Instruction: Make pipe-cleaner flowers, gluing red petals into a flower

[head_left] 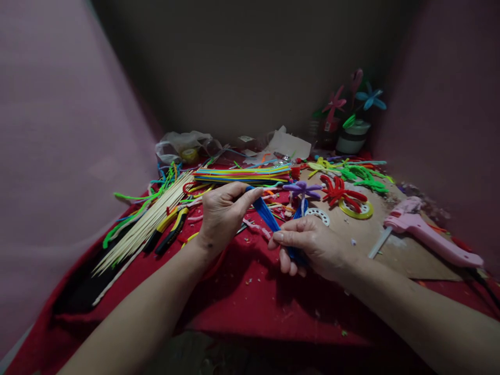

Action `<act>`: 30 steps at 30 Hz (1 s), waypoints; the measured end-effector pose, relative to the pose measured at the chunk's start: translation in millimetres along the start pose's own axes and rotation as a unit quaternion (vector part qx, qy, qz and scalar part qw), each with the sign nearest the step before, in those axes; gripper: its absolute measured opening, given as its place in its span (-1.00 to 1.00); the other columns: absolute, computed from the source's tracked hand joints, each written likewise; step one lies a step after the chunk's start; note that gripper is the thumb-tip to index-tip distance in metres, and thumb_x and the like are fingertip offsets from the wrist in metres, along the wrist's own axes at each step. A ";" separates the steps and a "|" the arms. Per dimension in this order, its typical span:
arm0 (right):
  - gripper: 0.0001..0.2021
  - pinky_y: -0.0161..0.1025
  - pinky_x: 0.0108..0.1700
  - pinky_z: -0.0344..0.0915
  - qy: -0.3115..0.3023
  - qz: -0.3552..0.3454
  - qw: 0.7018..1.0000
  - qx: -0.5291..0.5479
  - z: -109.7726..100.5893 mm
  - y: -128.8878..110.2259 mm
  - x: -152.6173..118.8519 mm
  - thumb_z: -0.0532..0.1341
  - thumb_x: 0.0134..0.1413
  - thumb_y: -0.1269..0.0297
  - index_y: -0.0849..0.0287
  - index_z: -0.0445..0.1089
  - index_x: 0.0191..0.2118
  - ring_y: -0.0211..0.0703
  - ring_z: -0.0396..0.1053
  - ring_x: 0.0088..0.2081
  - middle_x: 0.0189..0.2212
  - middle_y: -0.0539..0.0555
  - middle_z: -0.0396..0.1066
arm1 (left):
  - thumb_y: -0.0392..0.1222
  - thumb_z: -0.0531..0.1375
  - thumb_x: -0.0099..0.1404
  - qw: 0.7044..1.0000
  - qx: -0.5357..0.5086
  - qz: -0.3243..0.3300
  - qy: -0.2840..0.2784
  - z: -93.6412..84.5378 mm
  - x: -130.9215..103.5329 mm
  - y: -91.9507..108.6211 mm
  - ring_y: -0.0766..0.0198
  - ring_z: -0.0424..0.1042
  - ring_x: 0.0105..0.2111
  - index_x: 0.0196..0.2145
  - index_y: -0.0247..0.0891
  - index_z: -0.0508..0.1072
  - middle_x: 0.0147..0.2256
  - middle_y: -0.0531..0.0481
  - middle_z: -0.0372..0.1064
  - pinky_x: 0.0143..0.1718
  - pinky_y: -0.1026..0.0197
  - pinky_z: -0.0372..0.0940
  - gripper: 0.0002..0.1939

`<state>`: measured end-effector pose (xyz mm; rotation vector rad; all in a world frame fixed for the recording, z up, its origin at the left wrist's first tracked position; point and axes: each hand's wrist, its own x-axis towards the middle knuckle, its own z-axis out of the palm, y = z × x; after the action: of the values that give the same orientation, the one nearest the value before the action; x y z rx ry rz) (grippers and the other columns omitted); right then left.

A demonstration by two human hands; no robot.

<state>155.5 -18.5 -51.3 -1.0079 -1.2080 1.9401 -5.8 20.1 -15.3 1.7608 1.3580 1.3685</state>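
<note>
The red cloth (242,307) spreads under everything, and because its front edge hangs loose, a snagged sleeve or elbow could drag the whole layout. On it, the cardboard (414,263) carries the pink glue gun (429,232), whose pale rod points toward the right forearm; a careless sweep could nudge the gun, and its dark cord could tug it too. At left, the fan of wooden sticks (156,219) lies loose, so a brush from the left arm could scatter it. The left hand (224,213) pinches one end of the blue strip (267,214) between thumb and finger, while the right hand (312,239) grips it lower down; the strip slants between them above the cloth. Uneven pull could let it slip or twist, since each hold looks narrow. The black-and-yellow handles (174,229) lie near the left wrist, where they could be knocked. Beyond the right hand, the red flower (338,192) and the purple flower (302,189) could be bent by a stray knuckle; whether the purple one is joined to the strip, I cannot tell. The smallest scraps could cling to the strip if it drops.
</note>
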 end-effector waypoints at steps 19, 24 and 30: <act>-0.81 -0.49 -0.79 0.05 0.076 -0.016 0.995 -0.055 -0.2 -0.6 5.2 0.12 -0.06 0.27 0.25 0.30 -0.58 -0.39 0.20 -0.79 -0.78 -0.01 0.35 | -0.13 0.26 0.01 0.907 -0.207 -0.253 -0.266 17.3 -16.4 -10.6 0.54 0.01 -0.73 -0.49 -0.40 0.47 -0.71 0.12 0.14 -0.70 0.39 -0.15 -0.78; -0.79 -0.47 -0.77 0.09 0.069 -0.018 0.994 -0.088 0.7 0.1 3.8 0.14 -0.05 0.23 0.26 0.36 -0.55 -0.38 0.20 -0.77 -0.76 -0.02 0.36 | -0.14 0.25 0.06 0.890 -0.251 -0.258 -0.279 14.4 -14.3 -11.5 0.57 -0.01 -0.75 -0.41 -0.38 0.47 -0.69 0.12 0.17 -0.73 0.42 -0.19 -0.78; -0.77 -0.46 -0.72 0.15 0.010 -0.005 0.999 -0.052 -0.8 -1.7 0.7 0.18 -0.07 0.19 0.28 0.42 -0.45 -0.37 0.24 -0.73 -0.73 0.01 0.39 | -0.21 0.23 0.08 0.866 -0.304 -0.260 -0.300 11.4 -9.1 -17.0 0.58 0.02 -0.79 -0.47 -0.32 0.34 -0.68 0.15 0.22 -0.74 0.44 -0.12 -0.86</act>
<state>156.0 -16.9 -50.1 -1.0705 -1.3102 1.8717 -1.7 19.7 -37.3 1.1223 0.8263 0.7262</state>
